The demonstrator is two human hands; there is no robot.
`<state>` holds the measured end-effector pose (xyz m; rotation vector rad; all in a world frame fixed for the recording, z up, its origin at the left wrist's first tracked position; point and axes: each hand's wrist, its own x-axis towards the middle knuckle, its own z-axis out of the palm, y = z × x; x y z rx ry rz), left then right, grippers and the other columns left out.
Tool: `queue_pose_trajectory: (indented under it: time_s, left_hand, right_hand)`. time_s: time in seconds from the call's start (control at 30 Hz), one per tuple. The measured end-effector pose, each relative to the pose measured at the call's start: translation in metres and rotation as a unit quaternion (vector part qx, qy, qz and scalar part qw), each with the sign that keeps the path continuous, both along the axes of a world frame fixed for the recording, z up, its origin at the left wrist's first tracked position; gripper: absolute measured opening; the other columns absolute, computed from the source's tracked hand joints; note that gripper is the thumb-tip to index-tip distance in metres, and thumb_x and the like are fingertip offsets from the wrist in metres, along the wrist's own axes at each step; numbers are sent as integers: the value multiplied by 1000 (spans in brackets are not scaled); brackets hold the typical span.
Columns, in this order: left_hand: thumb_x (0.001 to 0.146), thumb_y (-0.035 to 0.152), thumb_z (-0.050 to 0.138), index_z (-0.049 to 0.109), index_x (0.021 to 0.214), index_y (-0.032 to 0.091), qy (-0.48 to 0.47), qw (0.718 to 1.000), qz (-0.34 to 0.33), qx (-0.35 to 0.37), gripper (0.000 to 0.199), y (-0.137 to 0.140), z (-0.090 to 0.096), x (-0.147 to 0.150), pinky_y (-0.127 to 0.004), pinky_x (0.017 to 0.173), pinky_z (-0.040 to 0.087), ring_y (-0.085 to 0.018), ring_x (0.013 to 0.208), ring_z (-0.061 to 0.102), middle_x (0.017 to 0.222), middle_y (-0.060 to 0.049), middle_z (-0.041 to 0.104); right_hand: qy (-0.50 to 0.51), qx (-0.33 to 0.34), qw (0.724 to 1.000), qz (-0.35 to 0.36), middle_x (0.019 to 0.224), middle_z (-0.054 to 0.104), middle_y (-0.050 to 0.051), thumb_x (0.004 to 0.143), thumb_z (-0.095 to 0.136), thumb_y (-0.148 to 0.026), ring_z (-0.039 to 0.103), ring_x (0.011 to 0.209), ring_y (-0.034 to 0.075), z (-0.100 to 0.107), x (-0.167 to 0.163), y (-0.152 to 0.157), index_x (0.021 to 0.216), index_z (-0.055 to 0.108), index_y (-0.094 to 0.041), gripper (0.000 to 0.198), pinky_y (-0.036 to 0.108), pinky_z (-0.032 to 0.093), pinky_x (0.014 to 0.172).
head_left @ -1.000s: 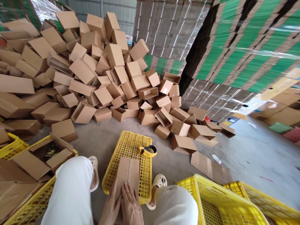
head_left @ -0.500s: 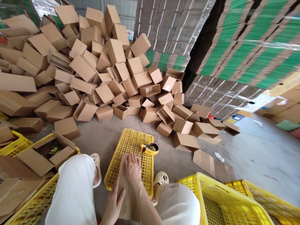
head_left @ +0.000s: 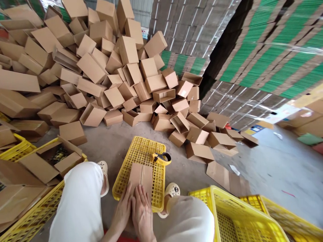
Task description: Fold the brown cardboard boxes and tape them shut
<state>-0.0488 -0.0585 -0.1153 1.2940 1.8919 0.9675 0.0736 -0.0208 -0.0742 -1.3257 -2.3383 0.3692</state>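
Right hand (head_left: 142,209) touches oblong cardboard box (head_left: 136,170) on perforated plastic crate (head_left: 138,152)

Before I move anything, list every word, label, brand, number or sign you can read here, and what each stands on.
No text can be read.
Pale patch on a piled box: too small.
Blue-and-yellow panel in the background: too blurred.
Dark charm on the right shoe: too small.
Carton on the yellow crate: no lettering visible.

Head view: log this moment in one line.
left hand: on carton, left side | right hand: flat on carton top | carton: on yellow crate, centre seam showing | tape dispenser: on crate, unheld
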Motion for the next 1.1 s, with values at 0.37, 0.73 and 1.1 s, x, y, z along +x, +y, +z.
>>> queue_pose_trajectory:
  time_s: [0.37, 0.73, 1.1]
  left_hand:
    - [103, 39, 52, 80, 95, 24, 169, 983, -65, 41, 33, 164, 55, -65, -43, 118, 43, -28, 134, 62, 127, -12, 76]
    - [100, 44, 58, 76, 109, 22, 126, 983, -125, 35, 30, 165, 39, -69, -36, 99, 54, -25, 110, 73, 118, -10, 79]
    - [87, 31, 73, 43, 160, 26, 104, 985, -133, 23, 79, 114, 29, -74, -49, 123, 42, -32, 155, 42, 167, -16, 44]
  right_hand:
    - [141, -3, 989, -33, 142, 70, 10, 106, 42, -24, 64, 137, 28, -4, 12, -17, 138, 71, -27, 43, 51, 53, 116]
    - [249, -126, 938, -204, 167, 43, 15, 109, 32, -53, 40, 156, 28, -32, 13, 5, 161, 45, -13, 67, 49, 37, 127]
    - [260, -198, 915, -237, 165, 45, 18, 104, 28, -71, 40, 156, 29, -41, 14, 14, 162, 41, -8, 86, 46, 34, 128]
